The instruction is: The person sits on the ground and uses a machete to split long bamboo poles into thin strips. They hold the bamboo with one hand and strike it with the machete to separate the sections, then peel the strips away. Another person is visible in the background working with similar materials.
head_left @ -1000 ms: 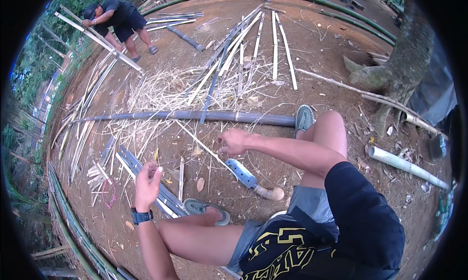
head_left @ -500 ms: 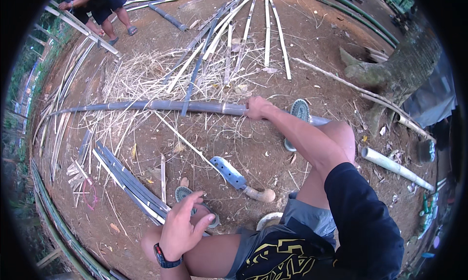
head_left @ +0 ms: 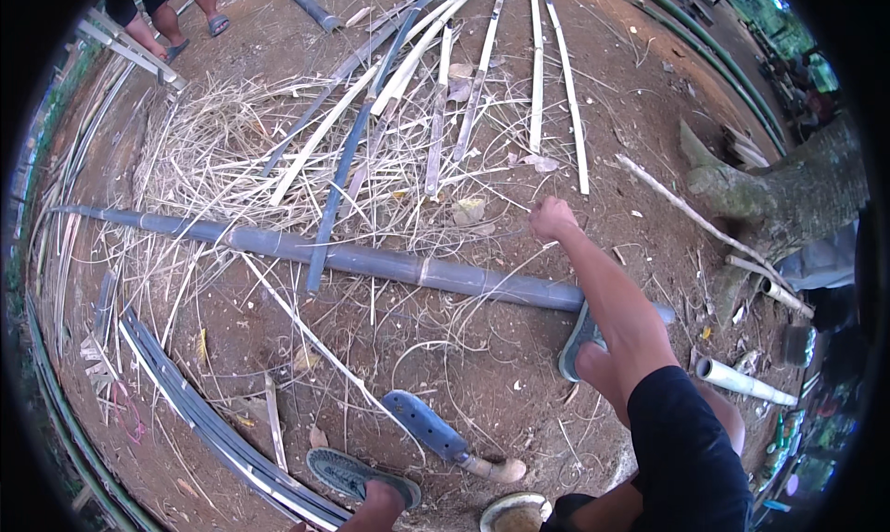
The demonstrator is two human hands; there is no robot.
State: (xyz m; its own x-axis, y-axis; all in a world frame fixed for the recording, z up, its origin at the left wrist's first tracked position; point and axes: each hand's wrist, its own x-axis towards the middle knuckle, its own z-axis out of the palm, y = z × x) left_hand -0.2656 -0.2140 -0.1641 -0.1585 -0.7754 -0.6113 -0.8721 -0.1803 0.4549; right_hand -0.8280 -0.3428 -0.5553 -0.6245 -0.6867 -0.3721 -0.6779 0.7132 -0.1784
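Observation:
My right hand [head_left: 553,219] is held out past the bamboo pole [head_left: 371,261], apart from it. Its fingers are curled in, and whether anything is inside them is hidden. Long and dark, the pole lies across the ground from far left to right, its right part beside my right sandal [head_left: 581,342]. My left hand is out of view. A broad-bladed knife [head_left: 426,425] with a wooden handle rests on the soil between my feet. One dark bamboo strip [head_left: 343,166] crosses over the pole.
Pale shavings [head_left: 209,147] and split bamboo strips [head_left: 536,78] cover the ground beyond the pole. A bundle of dark strips [head_left: 199,407] lies at left. At right are a tree trunk [head_left: 807,184] and a cut bamboo tube [head_left: 746,381]. Another person's legs [head_left: 165,22] stand far left.
My right hand has let go of the bamboo pole and moved off it. My left hand has gone out of view. The view has shifted, and the pole now slants down to the right.

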